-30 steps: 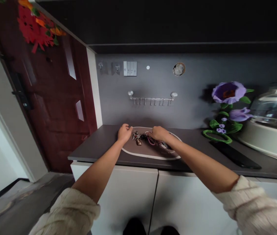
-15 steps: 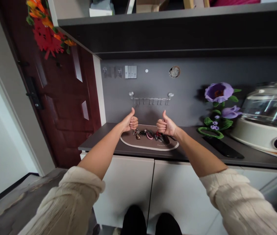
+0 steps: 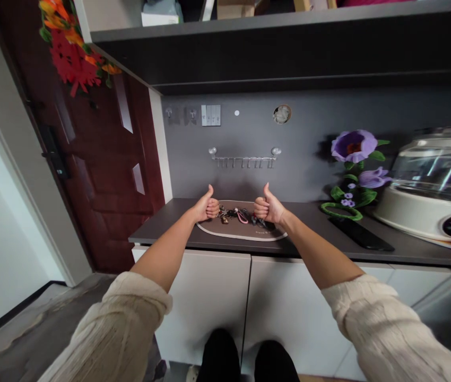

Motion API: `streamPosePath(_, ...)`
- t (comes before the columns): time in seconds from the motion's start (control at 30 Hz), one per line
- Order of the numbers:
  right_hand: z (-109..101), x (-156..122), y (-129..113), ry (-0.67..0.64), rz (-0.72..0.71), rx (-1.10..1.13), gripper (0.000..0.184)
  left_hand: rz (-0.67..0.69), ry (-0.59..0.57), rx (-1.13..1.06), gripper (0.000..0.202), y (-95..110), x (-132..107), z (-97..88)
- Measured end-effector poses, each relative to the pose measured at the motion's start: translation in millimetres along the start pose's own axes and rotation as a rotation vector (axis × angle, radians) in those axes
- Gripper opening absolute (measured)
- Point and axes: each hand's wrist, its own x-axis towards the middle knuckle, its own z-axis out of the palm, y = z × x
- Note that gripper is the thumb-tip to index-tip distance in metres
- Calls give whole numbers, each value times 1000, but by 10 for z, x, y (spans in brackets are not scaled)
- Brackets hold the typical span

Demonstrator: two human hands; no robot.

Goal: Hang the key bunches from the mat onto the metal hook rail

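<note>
My left hand [image 3: 206, 207] is a fist with the thumb up, holding nothing, over the left end of an oval brown mat [image 3: 229, 229] on the dark counter. My right hand [image 3: 267, 208] makes the same thumb-up fist over the mat's right part, also with nothing in it. Between the two hands a pile of keys and key fobs [image 3: 236, 215] lies on the mat, with a pink loop among them.
A chrome hook rail [image 3: 243, 158] hangs on the grey wall above the mat. Purple artificial flowers [image 3: 355, 170], a black phone [image 3: 361, 233] and a white cooker [image 3: 432, 185] stand to the right. A dark red door [image 3: 102, 159] is at left; white cabinets [image 3: 249, 307] are below.
Both hands left the keys on the mat, rose and closed into thumbs-up fists; since half a second ago they have sunk slightly. The view tilted up.
</note>
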Motion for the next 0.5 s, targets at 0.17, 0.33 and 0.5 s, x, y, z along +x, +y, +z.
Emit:
streamPosePath(0.17,69,248,-22,63,-124,-72,55,206,144,84,51,38,110,-105)
streamPosePath(0.33,202,601,83,330,-290,-313,24,391,556,428,22,-18,322,-236)
streamPosePath(0.5,289,973,248,517,-266,-565,6,459,719,732,11,-164,495,-345)
